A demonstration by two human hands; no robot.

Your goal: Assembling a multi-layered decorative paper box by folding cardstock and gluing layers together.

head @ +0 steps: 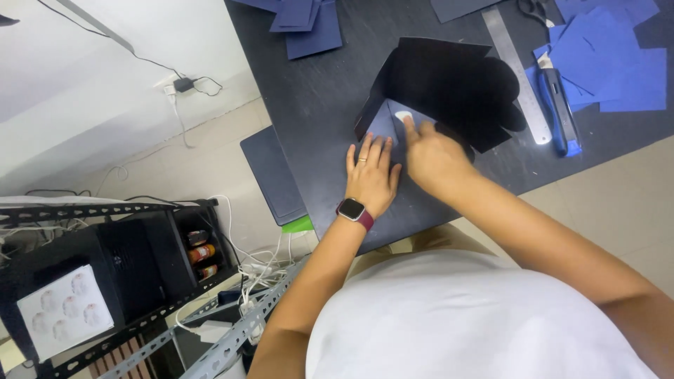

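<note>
A dark folded card box (449, 84) with raised flaps stands on the black table (330, 91). My left hand (372, 175) lies flat, fingers spread, on the box's lower blue panel (385, 125); it wears a ring and a wristwatch. My right hand (434, 156) is beside it, its index finger pressing a small white piece (403, 116) on the panel inside the box.
A metal ruler (516, 74), a blue utility knife (558, 105), scissors (535, 10) and stacks of blue card pieces (611, 63) lie at the right. More blue pieces (305, 24) lie at the top. A metal shelf (105, 281) stands on the floor at the left.
</note>
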